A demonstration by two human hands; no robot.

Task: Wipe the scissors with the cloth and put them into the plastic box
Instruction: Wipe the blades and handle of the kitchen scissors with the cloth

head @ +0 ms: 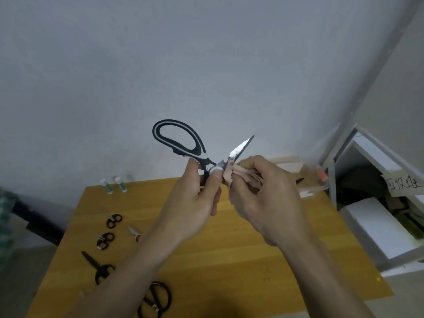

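Left hand grips kitchen shears near pivot, held above wooden table. Right hand pinches pink cloth around blade base — exposed tip could nick fingers if cloth slips. Plastic box probably at far right edge, blurred.

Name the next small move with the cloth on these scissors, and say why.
Probably slide the cloth outward along the blade toward its tip. The right hand pinches it near the pivot, the left hand steadies the scissors, and the bare blade looks spotted.
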